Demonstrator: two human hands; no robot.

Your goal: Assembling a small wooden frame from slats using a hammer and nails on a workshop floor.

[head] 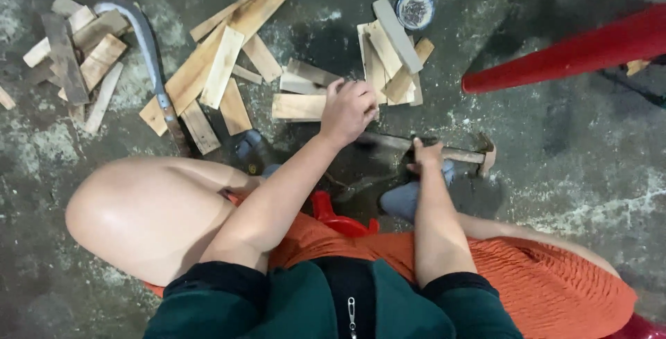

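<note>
The work looks to be at the picking-up stage — the left hand (347, 109) is curled down over the wood offcuts (300, 105) on the concrete floor (569, 172), its fingers (335, 88) bent and closing on the end of a flat piece, though whether it is fully gripped I cannot tell. To the right, the right hand (425, 157) is closed around the wooden handle of the hammer (463, 154), which lies on the floor by the feet — the next move would, I judge, call for a firm hold on one piece.
</note>
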